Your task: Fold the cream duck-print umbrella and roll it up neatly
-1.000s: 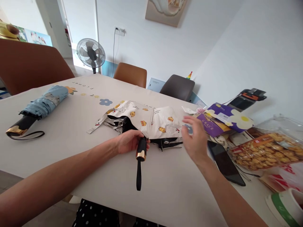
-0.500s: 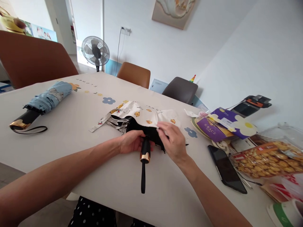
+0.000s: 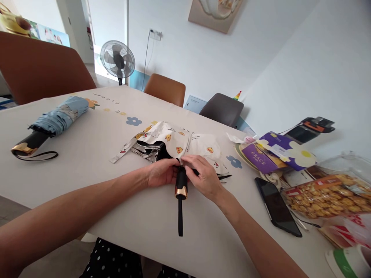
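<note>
A white folding umbrella (image 3: 171,141) with small orange and yellow prints lies loosely gathered on the table, its black inner side partly showing. Its black handle with a copper-coloured end (image 3: 181,185) points toward me, a black wrist strap hanging from it. My left hand (image 3: 164,172) is closed around the umbrella where handle meets canopy; some fingers are hidden behind it. My right hand (image 3: 203,175) pinches the canopy's edge just above the handle, close to my left thumb. Off to the left, a rolled light-blue umbrella (image 3: 62,116) with a black and gold handle rests on the table.
On the right of the table (image 3: 139,224) lie a black phone (image 3: 276,206), a purple box (image 3: 272,152), a bag of cookies (image 3: 330,195) and a white and green cup (image 3: 348,262). Chairs (image 3: 165,88) and a fan (image 3: 118,60) stand beyond the far edge.
My right hand has drawn the canopy edge down and left to the top of the handle, covering much of the black inner side. My left hand keeps its hold.
</note>
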A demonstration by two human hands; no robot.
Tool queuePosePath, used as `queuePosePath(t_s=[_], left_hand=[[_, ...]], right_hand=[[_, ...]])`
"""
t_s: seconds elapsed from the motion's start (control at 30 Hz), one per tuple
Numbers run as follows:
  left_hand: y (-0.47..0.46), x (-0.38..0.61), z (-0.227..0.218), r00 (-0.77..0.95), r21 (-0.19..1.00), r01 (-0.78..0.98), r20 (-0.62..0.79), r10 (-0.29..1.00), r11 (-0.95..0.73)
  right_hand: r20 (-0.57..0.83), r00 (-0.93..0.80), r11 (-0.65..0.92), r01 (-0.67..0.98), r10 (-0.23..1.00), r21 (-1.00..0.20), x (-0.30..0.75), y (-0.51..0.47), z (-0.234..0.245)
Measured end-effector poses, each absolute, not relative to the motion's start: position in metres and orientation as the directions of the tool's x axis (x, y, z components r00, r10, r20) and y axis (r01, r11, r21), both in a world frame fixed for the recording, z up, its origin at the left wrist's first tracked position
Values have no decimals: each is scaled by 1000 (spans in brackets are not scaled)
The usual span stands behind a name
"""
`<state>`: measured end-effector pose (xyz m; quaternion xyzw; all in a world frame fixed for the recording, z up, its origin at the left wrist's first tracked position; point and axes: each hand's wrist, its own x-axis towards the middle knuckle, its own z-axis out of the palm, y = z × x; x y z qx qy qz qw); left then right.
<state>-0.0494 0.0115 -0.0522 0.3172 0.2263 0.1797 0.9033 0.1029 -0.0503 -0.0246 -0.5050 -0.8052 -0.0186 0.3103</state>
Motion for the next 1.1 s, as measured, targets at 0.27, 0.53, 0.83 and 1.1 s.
queuePosePath(t_s=[0.27, 0.53, 0.83, 1.1], left_hand=[[8, -51, -52, 802, 702, -238, -248, 543, 671], [7, -50, -54, 778, 734, -214, -271, 567, 644], [7, -48, -51, 759, 759, -252, -230, 610, 600], [6, -48, -46, 741, 705, -243, -308, 596, 666]], right_hand=[[434, -159, 369, 809, 887, -458, 105, -65, -34], [416, -22, 278, 777, 909, -565, 99, -60, -15], [401, -261, 273, 962, 878, 28, 56, -1, 3], [367, -191, 329, 873, 910, -360, 53, 13, -4]])
